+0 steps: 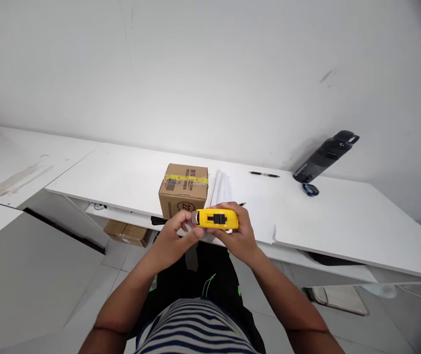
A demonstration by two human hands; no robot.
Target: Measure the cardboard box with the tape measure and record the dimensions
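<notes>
A yellow tape measure [228, 218] with a black slide button is held above the front edge of the white desk. My right hand [243, 236] is closed around its right end. At the left end, where a metal tip shows, the fingers and thumb of my left hand [175, 239] pinch close about it. Just behind my left hand stands a cardboard box [181, 194] with yellow measuring tape printed or stuck across its top. White paper sheets [222, 189] lie beside the box, partly hidden by my right hand.
A black pen [264, 174] lies on the desk [346, 221] near the wall. Further right are a black bottle [321, 157] and a small dark round object [310, 190]. Cardboard boxes [127, 233] sit below at left. A second pen's tip [242, 203] shows behind my right hand.
</notes>
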